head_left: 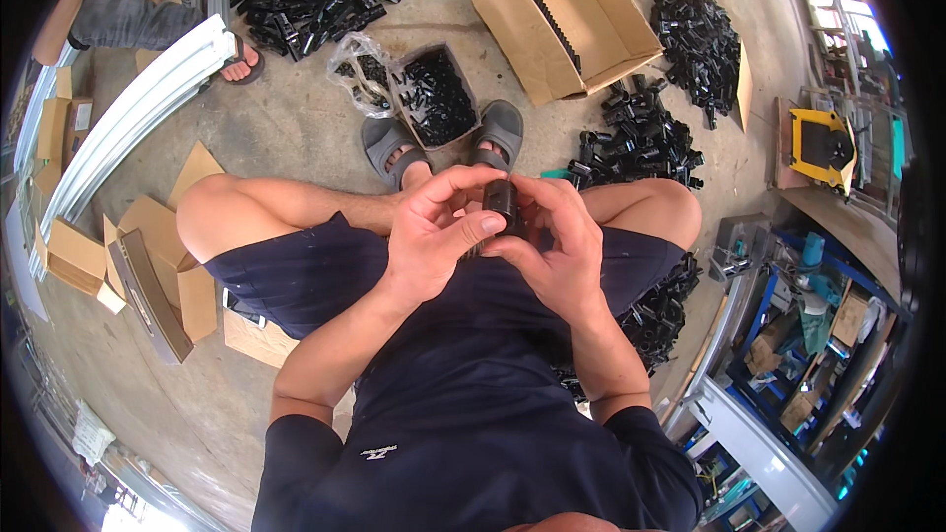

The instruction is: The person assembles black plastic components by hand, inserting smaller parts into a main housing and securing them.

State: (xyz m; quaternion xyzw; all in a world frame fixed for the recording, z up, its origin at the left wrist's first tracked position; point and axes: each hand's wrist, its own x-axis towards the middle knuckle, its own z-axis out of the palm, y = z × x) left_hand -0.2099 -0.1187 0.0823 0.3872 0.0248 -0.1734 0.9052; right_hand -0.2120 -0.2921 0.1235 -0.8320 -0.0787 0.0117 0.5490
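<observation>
Between both hands, over my lap, is a short black tubular fitting (501, 203). My left hand (439, 227) grips it from the left with thumb and fingers. From the right, my right hand (560, 236) closes on the same piece; some of its fingertips are hidden behind it. Past my sandalled feet stands an open box of small black parts (471, 133), its contents too small to name. A clear plastic bag (363, 79) with more small black pieces lies against its left side.
Piles of black fittings lie at the far left (315, 0), far right (695, 39) and beside my right knee (636, 138). An open cardboard box (601, 20) stands ahead. White metal profiles (148, 99) lie left, near another person's foot (239, 64). A blue shelf rack (749, 320) is at right.
</observation>
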